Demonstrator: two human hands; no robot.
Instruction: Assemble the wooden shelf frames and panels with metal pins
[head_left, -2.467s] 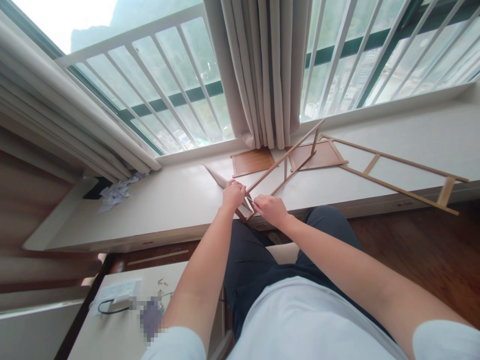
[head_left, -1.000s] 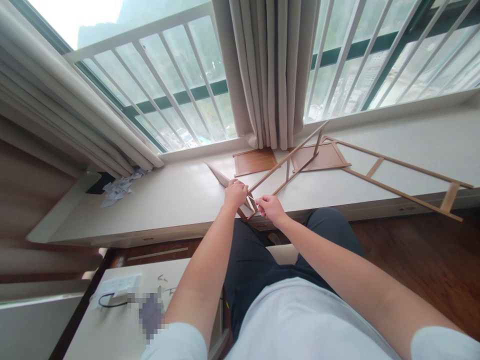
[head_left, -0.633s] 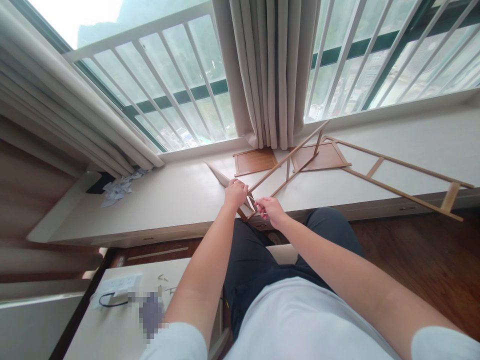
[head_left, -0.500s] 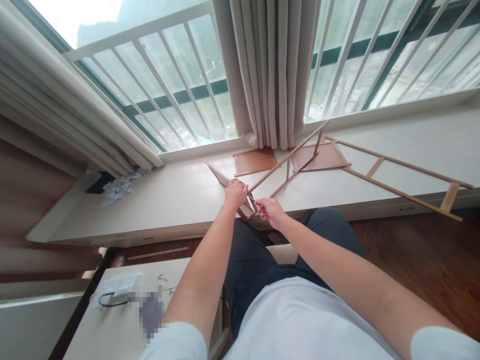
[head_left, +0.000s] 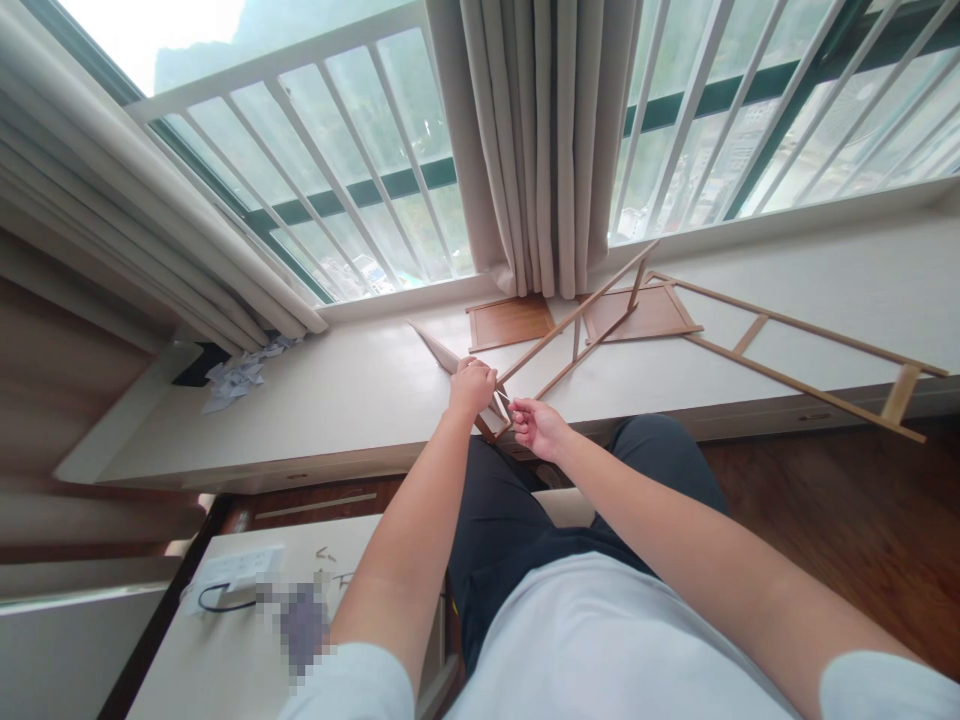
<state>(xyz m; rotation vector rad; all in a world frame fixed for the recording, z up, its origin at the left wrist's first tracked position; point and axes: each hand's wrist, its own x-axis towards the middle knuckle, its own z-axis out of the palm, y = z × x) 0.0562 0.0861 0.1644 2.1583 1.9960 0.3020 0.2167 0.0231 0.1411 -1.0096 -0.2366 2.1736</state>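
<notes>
At the far left, a soft beige curtain [head_left: 150, 230] falls in long folds to a crumpled heap of white papers [head_left: 234, 380], loose-edged, on the smooth white window ledge [head_left: 360, 380]. Below, on the near left, a pale flat-topped counter [head_left: 217, 670] carries a looped black cable [head_left: 225, 609], a few tiny slender pieces [head_left: 325, 555] and a purplish-grey blurred patch. A wide stretch of ledge separates the papers from a thin, pointed-looking board [head_left: 435, 347] seen nearly edge-on.

Just right of that board, the left hand [head_left: 472, 387] has its grip closed over the near end of a slim brown wooden frame [head_left: 555, 338], whose straight rails and short crosspieces slant far and right across the ledge. A flat rectangular wooden panel [head_left: 510, 323] with darker borders lies behind it, close to the grey-beige pleated curtain [head_left: 536, 150]. Beside the frame's near end, the right hand [head_left: 540, 427] has thumb and fingertips drawn together; whether its grip holds anything slender, I cannot tell.

Farther right lies a second, paler panel [head_left: 652, 312], then a ladder-like wooden frame [head_left: 750, 335], its near right corner jutting past the ledge's front edge above the dark, glossy wood floor [head_left: 787, 480].
</notes>
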